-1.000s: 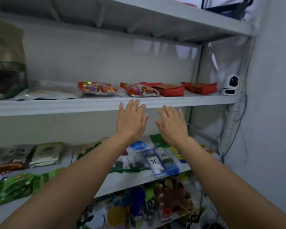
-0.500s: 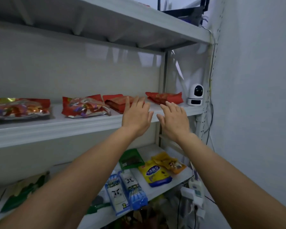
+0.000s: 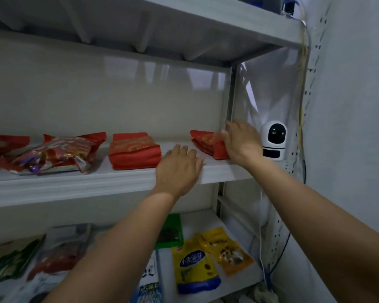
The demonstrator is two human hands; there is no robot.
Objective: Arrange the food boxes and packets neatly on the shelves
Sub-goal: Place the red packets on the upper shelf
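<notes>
On the middle shelf [image 3: 96, 182], my right hand [image 3: 241, 143] grips the far-right red packet [image 3: 206, 143] beside the white camera [image 3: 273, 139]; my left hand [image 3: 179, 169] rests open, flat at the shelf's edge.

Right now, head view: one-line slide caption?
Right hand touches the rightmost red packet on the middle shelf; left hand rests flat at the shelf edge.
</notes>
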